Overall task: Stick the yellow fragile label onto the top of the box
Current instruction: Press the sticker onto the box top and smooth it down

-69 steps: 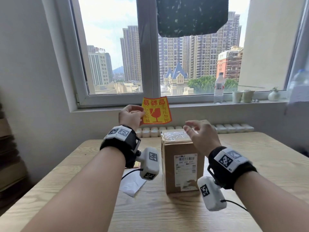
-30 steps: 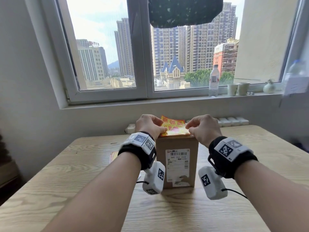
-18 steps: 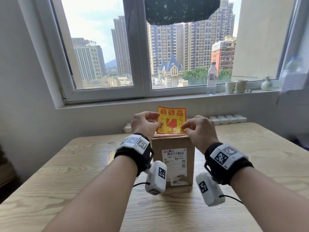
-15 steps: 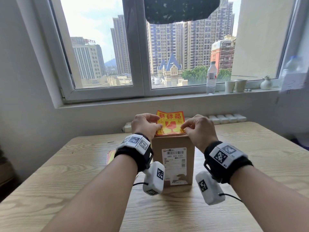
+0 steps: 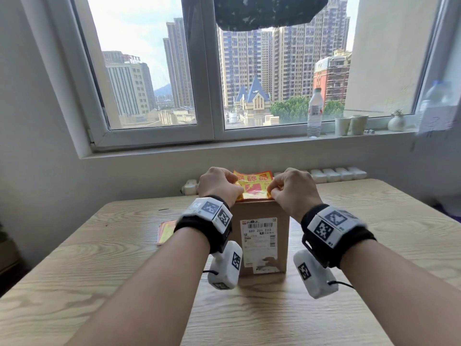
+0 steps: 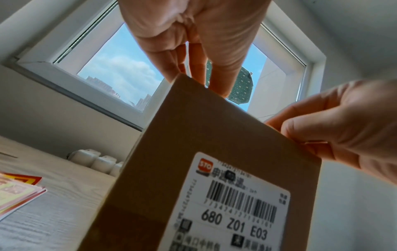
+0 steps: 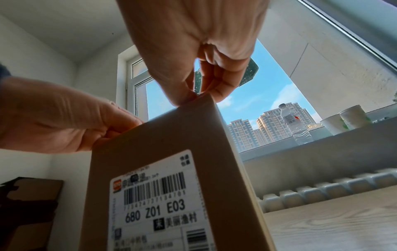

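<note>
A brown cardboard box point(image 5: 262, 211) stands upright on the wooden table point(image 5: 99, 258), a white shipping label on its near face. The yellow fragile label point(image 5: 254, 184) with red print lies tilted low over the box top, its near edge at the box's front edge. My left hand point(image 5: 219, 184) pinches the label's left near corner and my right hand point(image 5: 291, 188) pinches its right near corner. From the left wrist view the box point(image 6: 214, 161) hides the label, with my left hand point(image 6: 193, 71) above its top corner. The right wrist view shows my right hand point(image 7: 199, 91) pinching at the box point(image 7: 171, 152) top edge.
A small stack of spare yellow and red labels point(image 5: 166, 231) lies on the table left of the box. A water bottle point(image 5: 314, 113), paper cups point(image 5: 351, 124) and a small vase point(image 5: 396, 122) stand on the windowsill. A white radiator point(image 5: 336, 174) runs behind the table.
One second ago the label lay low on the box, then was lifted upright behind it. It has now been lowered towards the box top again, both hands still pinching it.
</note>
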`<action>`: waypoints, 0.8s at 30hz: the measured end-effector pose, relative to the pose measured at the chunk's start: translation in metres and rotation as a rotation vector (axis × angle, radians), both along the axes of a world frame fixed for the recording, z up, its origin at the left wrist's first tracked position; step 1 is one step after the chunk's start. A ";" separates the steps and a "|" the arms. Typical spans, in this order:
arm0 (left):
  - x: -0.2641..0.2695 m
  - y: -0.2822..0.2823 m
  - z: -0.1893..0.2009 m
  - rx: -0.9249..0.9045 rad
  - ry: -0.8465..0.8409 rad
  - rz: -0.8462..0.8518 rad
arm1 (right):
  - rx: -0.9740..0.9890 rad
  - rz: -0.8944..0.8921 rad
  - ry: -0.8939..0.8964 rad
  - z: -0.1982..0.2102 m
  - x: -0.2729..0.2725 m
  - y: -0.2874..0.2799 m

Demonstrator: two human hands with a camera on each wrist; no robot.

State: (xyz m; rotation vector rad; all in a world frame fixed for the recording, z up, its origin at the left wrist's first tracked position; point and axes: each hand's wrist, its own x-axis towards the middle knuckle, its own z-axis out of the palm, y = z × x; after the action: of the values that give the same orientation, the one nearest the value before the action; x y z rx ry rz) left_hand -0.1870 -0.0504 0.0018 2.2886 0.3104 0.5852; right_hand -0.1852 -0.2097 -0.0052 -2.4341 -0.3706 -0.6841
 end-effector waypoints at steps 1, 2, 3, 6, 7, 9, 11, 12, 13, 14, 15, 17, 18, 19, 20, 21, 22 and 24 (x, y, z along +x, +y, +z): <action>0.000 -0.001 0.000 0.035 0.003 0.007 | 0.002 -0.006 0.001 0.000 0.000 0.000; 0.000 -0.003 -0.001 0.069 0.005 0.007 | 0.010 -0.012 0.006 0.000 0.001 0.001; 0.000 -0.005 -0.001 0.104 0.013 0.001 | 0.019 -0.015 0.014 0.001 0.002 0.002; -0.003 -0.009 0.000 0.210 0.073 -0.015 | 0.006 -0.023 0.040 0.000 0.005 0.003; -0.003 -0.009 0.000 0.221 0.103 -0.009 | -0.002 -0.025 0.050 0.000 0.006 0.003; -0.004 -0.002 0.001 0.165 0.167 0.001 | -0.002 -0.019 0.081 0.001 0.006 0.001; -0.003 0.010 0.001 0.065 0.204 0.003 | 0.006 -0.013 0.125 0.003 0.006 -0.002; -0.001 0.016 0.002 0.021 0.207 0.003 | 0.019 -0.018 0.139 0.004 0.006 -0.004; 0.000 0.021 0.003 -0.008 0.196 0.004 | 0.046 -0.029 0.141 0.006 0.007 -0.005; 0.000 0.024 0.005 -0.013 0.169 0.011 | 0.078 -0.041 0.130 0.007 0.009 -0.006; 0.001 0.025 0.007 -0.009 0.126 0.016 | 0.096 -0.049 0.105 0.009 0.012 -0.005; 0.004 0.020 0.010 0.019 0.034 -0.041 | 0.024 -0.006 0.076 0.014 0.019 0.001; 0.005 0.015 0.012 0.057 0.026 -0.090 | -0.064 0.044 0.108 0.015 0.023 0.006; 0.006 0.010 0.013 0.115 0.058 -0.135 | -0.172 0.094 0.168 0.015 0.027 0.012; 0.007 0.004 0.013 0.188 0.126 -0.174 | -0.272 0.130 0.246 0.012 0.031 0.018; 0.010 0.001 0.012 0.238 0.210 -0.207 | -0.342 0.142 0.329 0.008 0.035 0.021; 0.013 0.000 0.009 0.262 0.289 -0.233 | -0.367 0.135 0.399 0.002 0.039 0.022; 0.020 0.006 0.005 0.257 0.392 -0.253 | -0.304 0.106 0.475 -0.008 0.045 0.018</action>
State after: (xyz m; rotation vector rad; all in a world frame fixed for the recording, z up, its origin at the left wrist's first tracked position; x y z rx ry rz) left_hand -0.1672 -0.0445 0.0069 2.6343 0.1308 0.0449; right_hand -0.1406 -0.1919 -0.0127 -2.7332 -0.4270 0.0105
